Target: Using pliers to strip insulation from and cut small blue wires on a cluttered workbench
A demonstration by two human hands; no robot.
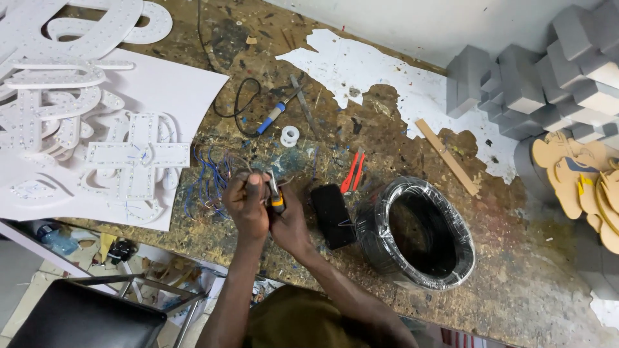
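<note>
gripping a small yellow-handled tool (276, 201) in the right hand (290, 222) near the table's front edge, left hand (248, 203) fingers pinch thin, limp blue wires (209, 177); best held near their ends.

I note the workbench (387, 148): rough, paint-spattered wood. Cable coil (416, 233) near its front edge: glossy black plastic under clear wrap. Letter shapes (138, 154): matt white plastic. Blocks (529, 84): matt grey foam.

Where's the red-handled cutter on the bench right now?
In the head view, the red-handled cutter lies near the middle of the workbench, between the black phone and the black cable coil, just right of the hands.
</note>
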